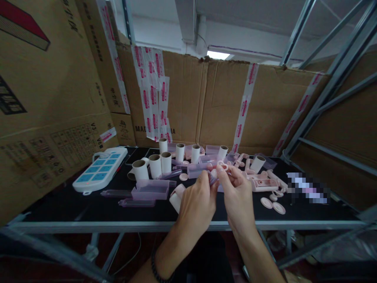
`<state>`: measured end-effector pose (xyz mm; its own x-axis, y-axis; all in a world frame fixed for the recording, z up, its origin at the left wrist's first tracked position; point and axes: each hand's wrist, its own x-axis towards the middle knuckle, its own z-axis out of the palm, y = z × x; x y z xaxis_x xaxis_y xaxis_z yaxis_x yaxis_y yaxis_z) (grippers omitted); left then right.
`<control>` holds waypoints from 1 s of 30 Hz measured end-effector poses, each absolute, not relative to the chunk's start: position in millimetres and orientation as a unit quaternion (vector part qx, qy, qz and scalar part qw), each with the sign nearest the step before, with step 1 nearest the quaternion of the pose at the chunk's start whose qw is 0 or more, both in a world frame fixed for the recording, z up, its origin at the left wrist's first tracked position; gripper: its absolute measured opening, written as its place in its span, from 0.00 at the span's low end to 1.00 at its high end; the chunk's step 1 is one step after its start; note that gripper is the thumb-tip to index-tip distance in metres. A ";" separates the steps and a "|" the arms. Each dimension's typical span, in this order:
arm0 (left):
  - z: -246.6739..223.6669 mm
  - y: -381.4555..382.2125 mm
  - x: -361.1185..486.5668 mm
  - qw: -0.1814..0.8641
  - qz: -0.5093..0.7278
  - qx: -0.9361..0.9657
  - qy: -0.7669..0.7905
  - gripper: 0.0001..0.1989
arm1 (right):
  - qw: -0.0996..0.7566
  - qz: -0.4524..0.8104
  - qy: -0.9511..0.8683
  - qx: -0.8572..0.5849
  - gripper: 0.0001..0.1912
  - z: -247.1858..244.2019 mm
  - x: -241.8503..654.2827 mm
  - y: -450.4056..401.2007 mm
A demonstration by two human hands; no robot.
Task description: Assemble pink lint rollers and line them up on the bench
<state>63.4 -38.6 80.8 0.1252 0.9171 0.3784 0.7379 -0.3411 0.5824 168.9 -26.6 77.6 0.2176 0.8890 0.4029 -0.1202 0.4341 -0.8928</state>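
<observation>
Over the middle of the black table, my two hands meet. My left hand (197, 200) is closed around a clear purple plastic piece (212, 177), most of it hidden by the fingers. Close against it, my right hand (239, 192) pinches a small pink ring-shaped part (223, 165) between thumb and fingers. Whether the two pieces touch, I cannot tell. Beside my left wrist lies a pale pink and white part (176, 196), partly covered by the hand. Right of my right hand is a long pink plastic housing (264, 183).
White cardboard tubes (140, 171) stand at the left and back. A clear purple tray (150, 190) and purple tubes (137, 203) lie at left, near a white power strip (101, 171). Pink discs (278, 208) lie at right. Cardboard walls (218, 102) enclose the table.
</observation>
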 end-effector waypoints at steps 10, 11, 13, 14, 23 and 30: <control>101.3 4.0 60.1 0.332 0.568 0.645 0.388 0.08 | 0.465 0.355 -0.698 -0.411 0.21 51.2 209.4 -25.8; 104.8 9.6 66.3 0.335 0.569 0.649 0.378 0.08 | 0.462 0.333 -0.709 -0.417 0.18 54.8 216.6 -22.6; 110.9 21.0 77.6 0.331 0.560 0.674 0.350 0.09 | 0.465 0.290 -0.721 -0.424 0.15 61.8 233.9 -13.6; 112.7 26.6 81.4 0.316 0.555 0.690 0.339 0.09 | 0.470 0.271 -0.723 -0.428 0.15 64.2 244.0 -8.2; 48.8 53.0 78.6 0.215 0.376 0.820 0.373 0.24 | 0.512 0.228 -0.642 -0.523 0.24 45.8 335.3 26.8; 21.8 61.8 85.2 0.190 0.317 0.854 0.367 0.32 | 0.537 0.238 -0.623 -0.516 0.24 36.6 331.5 23.9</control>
